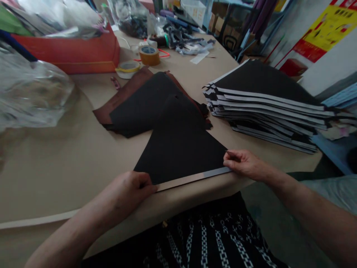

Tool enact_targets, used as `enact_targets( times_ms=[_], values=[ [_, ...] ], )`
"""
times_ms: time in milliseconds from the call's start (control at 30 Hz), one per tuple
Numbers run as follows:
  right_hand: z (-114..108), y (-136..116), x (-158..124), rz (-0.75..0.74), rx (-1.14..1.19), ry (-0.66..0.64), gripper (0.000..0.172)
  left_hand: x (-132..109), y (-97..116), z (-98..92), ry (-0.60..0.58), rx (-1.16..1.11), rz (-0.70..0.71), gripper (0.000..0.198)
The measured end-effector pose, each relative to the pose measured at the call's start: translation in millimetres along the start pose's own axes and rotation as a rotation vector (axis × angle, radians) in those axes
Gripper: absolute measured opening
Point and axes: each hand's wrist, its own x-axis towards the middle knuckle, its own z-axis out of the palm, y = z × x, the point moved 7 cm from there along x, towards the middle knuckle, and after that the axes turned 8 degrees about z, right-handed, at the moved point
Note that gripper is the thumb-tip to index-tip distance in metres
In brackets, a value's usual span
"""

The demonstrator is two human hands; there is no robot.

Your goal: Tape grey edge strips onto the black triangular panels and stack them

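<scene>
A black sheet piece (181, 149) with a pale strip (192, 179) along its near edge lies at the front of the table. At the strip's left end, my left hand (136, 188) pinches the sheet's corner, fingers curled. My right hand (241, 162) grips the opposite corner between thumb and fingers. The far part of this sheet overlaps a loose pile of black pieces (131, 106) and reddish-brown pieces (134, 87). To the right stands a thick stack of black pieces with pale edges (267, 93).
Rolls of tape (149, 56) and a red box (69, 52) heaped with plastic bags stand further back. A clear plastic bag (33, 93) lies at the left. Dark scraps (181, 37) sit at the far end. The table edge (41, 219) runs close to my body.
</scene>
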Motion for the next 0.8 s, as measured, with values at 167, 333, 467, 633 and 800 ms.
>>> enact_targets(
  times_ms=[167,333,467,633,800],
  values=[
    [8.1,17.4,6.3,0.018,-0.292,0.044,0.017,-9.8,-8.5,-3.1,-0.004,-0.031,0.015,0.036],
    [14.0,8.9,0.9,-0.016,-0.483,0.063,0.018,-29.6,-53.1,-10.2,-0.013,-0.023,-0.032,0.031],
    [17.9,5.2,2.1,-0.005,-0.562,0.086,0.022,-52.3,-102.7,-20.1,-0.009,-0.01,-0.064,0.03],
    [16.9,12.9,3.3,0.071,-0.584,0.101,0.028,-85.1,-146.5,-42.3,0.026,-0.019,-0.168,0.031],
    [14.0,17.4,3.8,0.132,-0.569,0.099,0.03,-118.6,-184.2,-59.7,0.057,-0.096,-0.309,0.031]
  ],
)
